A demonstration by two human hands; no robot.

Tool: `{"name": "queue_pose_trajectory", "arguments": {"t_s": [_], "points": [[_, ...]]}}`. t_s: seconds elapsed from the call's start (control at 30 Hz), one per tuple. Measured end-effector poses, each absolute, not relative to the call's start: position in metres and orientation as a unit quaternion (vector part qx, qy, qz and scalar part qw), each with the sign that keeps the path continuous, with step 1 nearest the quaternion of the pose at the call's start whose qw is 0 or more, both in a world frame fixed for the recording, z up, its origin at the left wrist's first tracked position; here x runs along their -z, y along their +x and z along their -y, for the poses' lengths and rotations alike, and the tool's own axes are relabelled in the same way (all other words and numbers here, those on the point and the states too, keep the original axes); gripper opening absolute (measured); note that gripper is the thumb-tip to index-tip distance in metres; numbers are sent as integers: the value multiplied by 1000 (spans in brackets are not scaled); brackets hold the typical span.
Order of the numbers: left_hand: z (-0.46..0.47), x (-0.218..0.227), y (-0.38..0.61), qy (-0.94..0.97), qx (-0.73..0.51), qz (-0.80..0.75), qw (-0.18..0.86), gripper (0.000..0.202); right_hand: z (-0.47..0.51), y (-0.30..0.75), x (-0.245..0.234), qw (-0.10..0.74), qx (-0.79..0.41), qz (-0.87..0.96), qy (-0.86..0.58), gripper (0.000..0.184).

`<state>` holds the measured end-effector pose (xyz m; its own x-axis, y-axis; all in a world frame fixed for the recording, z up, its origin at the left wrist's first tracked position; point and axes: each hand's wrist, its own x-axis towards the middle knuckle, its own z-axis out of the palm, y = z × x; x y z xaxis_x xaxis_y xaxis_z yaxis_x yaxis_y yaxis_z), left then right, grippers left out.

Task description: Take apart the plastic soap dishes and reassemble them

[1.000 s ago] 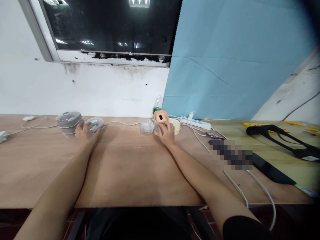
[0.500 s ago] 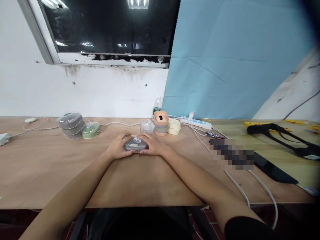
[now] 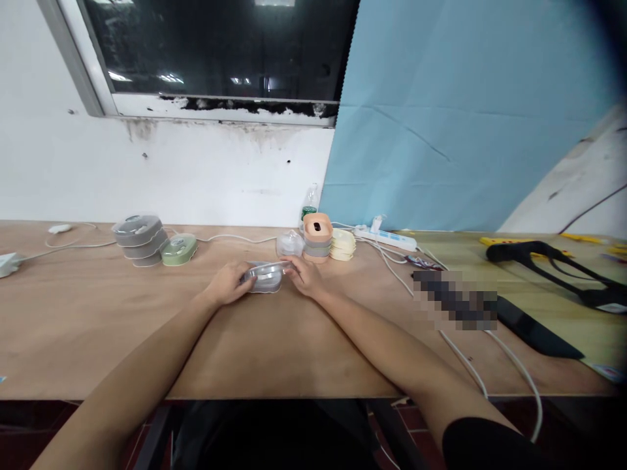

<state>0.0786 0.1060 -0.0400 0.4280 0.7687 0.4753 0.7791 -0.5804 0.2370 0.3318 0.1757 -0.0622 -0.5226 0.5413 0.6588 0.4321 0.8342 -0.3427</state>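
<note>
A small grey box with a clear lid (image 3: pixel 265 277) lies on the wooden table (image 3: pixel 274 346) in front of me. My left hand (image 3: pixel 226 284) grips its left end with curled fingers. My right hand (image 3: pixel 304 275) pinches its right side, and the clear lid looks lifted slightly at that edge. Behind and to the left stands a stack of grey boxes (image 3: pixel 138 238) with a green box (image 3: pixel 179 250) beside it. Behind and to the right are a clear lid (image 3: pixel 289 244), an orange-topped stack (image 3: pixel 317 237) and a pale yellow stack (image 3: pixel 342 245).
A white power strip (image 3: pixel 386 237) with white cables (image 3: pixel 470 365) runs across the right side. A black flat object (image 3: pixel 531 333) and a black tool (image 3: pixel 558 269) lie at the right. A small bottle (image 3: pixel 308 207) stands by the wall. A white adapter (image 3: pixel 6 264) sits at the far left.
My left hand took a grey box from beside the stack, both hands brought it to the table's middle, and now the clear lid is lifting off it. My right hand left the orange stack.
</note>
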Motion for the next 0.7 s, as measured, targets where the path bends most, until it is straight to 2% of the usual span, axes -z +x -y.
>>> {"name": "queue_pose_trajectory", "arguments": {"t_s": [0.13, 0.27, 0.37, 0.47, 0.6, 0.7], "points": [[-112, 44, 78, -808, 326, 491, -12, 37, -173, 329, 64, 411, -47, 865, -284, 40], [-118, 49, 74, -712, 442, 534, -115, 42, -173, 330, 62, 410, 14, 885, -222, 52], [-121, 52, 70, -668, 492, 533, -168, 43, -173, 331, 59, 374, 49, 911, -166, 42], [-125, 55, 67, -661, 509, 516, -195, 47, -173, 331, 57, 352, 47, 919, -169, 33], [-126, 59, 64, -677, 533, 479, -168, 51, -176, 329, 61, 394, 17, 889, -235, 26], [-122, 60, 65, -727, 461, 500, -96, 50, -185, 331, 66, 471, -23, 820, -325, 27]]}}
